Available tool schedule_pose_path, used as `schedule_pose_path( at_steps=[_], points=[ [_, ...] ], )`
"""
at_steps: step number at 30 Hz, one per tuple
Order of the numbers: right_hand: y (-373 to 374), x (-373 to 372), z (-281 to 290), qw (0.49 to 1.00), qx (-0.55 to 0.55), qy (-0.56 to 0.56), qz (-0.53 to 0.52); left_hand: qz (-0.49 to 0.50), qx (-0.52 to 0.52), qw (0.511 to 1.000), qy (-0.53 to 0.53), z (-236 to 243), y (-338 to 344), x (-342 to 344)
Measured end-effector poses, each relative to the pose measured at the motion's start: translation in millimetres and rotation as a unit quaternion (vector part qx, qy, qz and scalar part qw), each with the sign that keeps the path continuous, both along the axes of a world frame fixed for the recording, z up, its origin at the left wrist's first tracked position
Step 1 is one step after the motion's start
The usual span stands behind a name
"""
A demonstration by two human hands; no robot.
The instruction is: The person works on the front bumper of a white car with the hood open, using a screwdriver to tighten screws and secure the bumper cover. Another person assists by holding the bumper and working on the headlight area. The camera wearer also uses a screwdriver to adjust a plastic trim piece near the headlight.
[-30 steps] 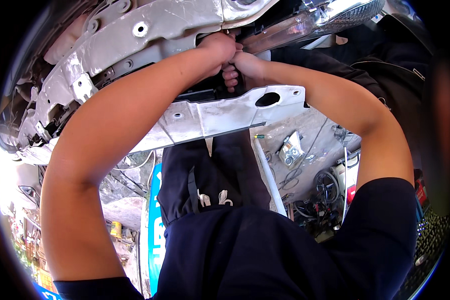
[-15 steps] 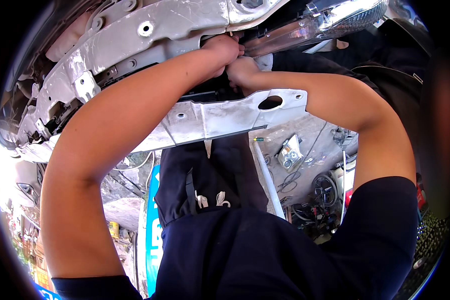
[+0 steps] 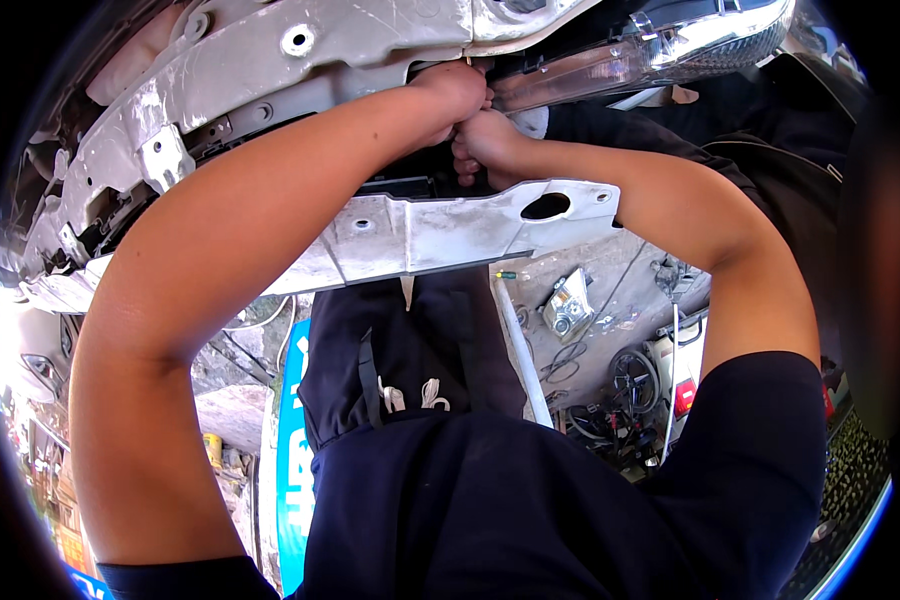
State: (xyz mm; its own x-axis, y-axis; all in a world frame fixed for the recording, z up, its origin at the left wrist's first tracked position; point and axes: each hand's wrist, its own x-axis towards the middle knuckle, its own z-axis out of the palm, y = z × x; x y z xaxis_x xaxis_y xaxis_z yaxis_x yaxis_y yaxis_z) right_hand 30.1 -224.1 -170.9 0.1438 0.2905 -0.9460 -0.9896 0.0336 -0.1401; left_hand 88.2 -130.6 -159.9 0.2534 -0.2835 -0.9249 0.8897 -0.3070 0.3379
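Both my hands are together in the gap between the grey metal front beam of a vehicle and a lower whitish metal crossbar. My left hand is bent in under the beam with its fingers curled, their tips mostly hidden. Just below and touching it, my right hand is closed, its fingers folded inward. What they grip, if anything, is hidden by the hands. A clear headlight sits right beside them, its narrow end close to my fingers.
Below the crossbar, a loose headlight lies on the concrete ground near a small yellow-green handled tool. A pale pole slants beside my legs. Farther right is a black wheel; a blue banner is at left.
The view has shifted slightly. Both hands stay at the same spot under the beam, and the right hand's curled lower fingers show more clearly now.
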Motion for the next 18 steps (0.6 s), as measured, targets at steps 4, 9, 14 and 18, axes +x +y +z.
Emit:
schedule_pose_path(
  at_steps=[4,9,14,18],
  points=[
    [-1.1,1.3,1.9,1.000,0.019,0.014,-0.006,-0.003,0.016,0.999,0.036,-0.4,0.8,2.8],
    [-5.7,-0.1,-2.5,0.999,0.047,0.010,-0.004,-0.017,0.022,0.999,0.041,-2.2,0.0,3.8],
    [-10.2,-3.4,-11.2,0.996,0.091,0.015,-0.014,0.001,0.017,0.999,0.029,-5.2,-0.7,1.8],
    [-11.9,-2.5,-11.7,0.992,0.121,0.023,-0.013,-0.026,0.008,0.999,0.027,-6.0,3.0,3.0]
  ],
)
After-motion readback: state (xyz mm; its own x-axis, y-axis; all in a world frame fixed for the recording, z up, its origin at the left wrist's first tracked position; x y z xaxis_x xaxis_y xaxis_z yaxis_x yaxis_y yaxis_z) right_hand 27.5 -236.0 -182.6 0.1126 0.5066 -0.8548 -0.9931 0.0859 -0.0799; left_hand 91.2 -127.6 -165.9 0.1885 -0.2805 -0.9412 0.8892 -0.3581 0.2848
